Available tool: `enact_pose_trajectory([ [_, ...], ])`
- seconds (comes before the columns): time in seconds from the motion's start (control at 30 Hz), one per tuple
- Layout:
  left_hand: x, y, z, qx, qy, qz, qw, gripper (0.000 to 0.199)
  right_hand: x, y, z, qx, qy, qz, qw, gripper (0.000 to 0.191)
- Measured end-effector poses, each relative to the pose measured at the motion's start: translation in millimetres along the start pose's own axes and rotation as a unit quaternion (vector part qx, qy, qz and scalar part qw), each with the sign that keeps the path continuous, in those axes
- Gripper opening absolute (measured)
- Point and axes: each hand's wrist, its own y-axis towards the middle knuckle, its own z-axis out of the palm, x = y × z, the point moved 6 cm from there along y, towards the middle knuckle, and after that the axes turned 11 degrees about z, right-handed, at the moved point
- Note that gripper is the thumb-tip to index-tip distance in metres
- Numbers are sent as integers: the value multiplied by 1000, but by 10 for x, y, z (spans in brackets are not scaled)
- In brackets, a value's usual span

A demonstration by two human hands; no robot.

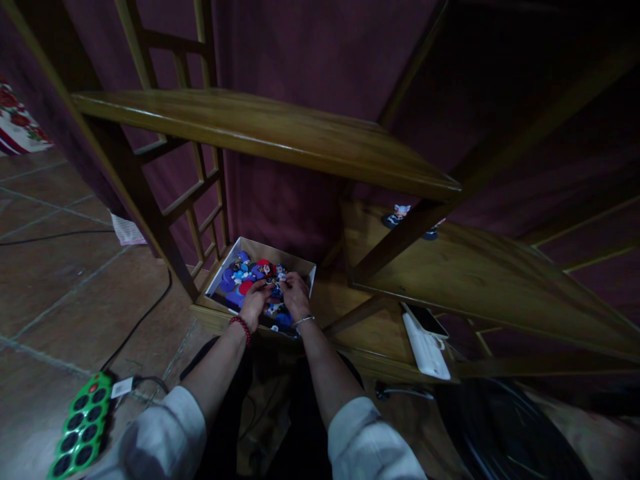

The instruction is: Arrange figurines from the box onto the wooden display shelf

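Note:
A white-edged cardboard box (223,264) holds several small figures and round pieces in blue, purple and red, and it rests on the low wooden shelf. Over the box, my left hand (254,303), with a red bead bracelet, has its fingers closed at a small dark item too small to name. My right hand (296,297), with a silver bracelet, pinches a small figure (281,275) near the box's right side. Both hands are close together. A red-capped figure (266,268) lies among the pieces behind them.
A wooden shelf board (260,133) juts above the box. On a shelf to the right stand small figures (399,215). A white case (425,347) and a dark phone-like item (427,320) lie lower right. A green power strip (83,427) sits on the floor.

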Motion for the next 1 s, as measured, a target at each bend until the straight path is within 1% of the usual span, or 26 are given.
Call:
enact_pose_trajectory([
  [0.07, -6, -4, 10, 8, 4, 3, 1000, 45, -10, 2, -12, -13, 1, 11, 1000, 15],
  [0.13, -17, -8, 19, 15, 0, 12, 1000, 42, -25, 6, -16, -22, 5, 25, 999, 23],
  [0.23, -32, -14, 24, 22, -6, 25, 999, 39, -41, 10, -10, -7, 20, 41, 999, 29],
  [0.33, -27, -11, 17, 24, -10, 35, 999, 39, -33, -3, -9, 38, 52, 51, 997, 28],
  [0.47, 14, 2, 15, 22, -15, 43, 999, 37, 51, -82, 43, 140, 111, 35, 983, 28],
  [0.5, 21, 5, 22, 24, -25, 48, 998, 35, 75, -107, 55, 156, 116, 29, 981, 28],
  [0.6, 26, 17, 47, 29, -71, 61, 995, 26, 115, -156, 80, 172, 115, 28, 978, 28],
  [0.67, 21, 31, 26, 16, -95, 60, 994, 17, 115, -159, 88, 177, 112, 37, 977, 31],
  [0.7, 14, 40, -4, 0, -103, 58, 993, 14, 113, -148, 81, 171, 105, 35, 979, 32],
  [0.73, 4, 48, -47, -22, -107, 55, 992, 13, 108, -129, 58, 153, 92, 30, 984, 32],
  [0.8, -14, 59, -151, -70, -102, 46, 991, 15, 88, -77, -18, 86, 44, 14, 995, 30],
  [0.87, -28, 59, -235, -98, -90, 30, 991, 17, 57, -38, -77, 22, -10, 4, 1000, 27],
  [0.93, -41, 57, -270, -95, -87, 20, 992, 19, 16, -20, -74, 1, -46, 10, 999, 26],
  [1.0, -56, 55, -269, -80, -90, 21, 993, 22, -10, -22, -37, 3, -69, 16, 997, 26],
])
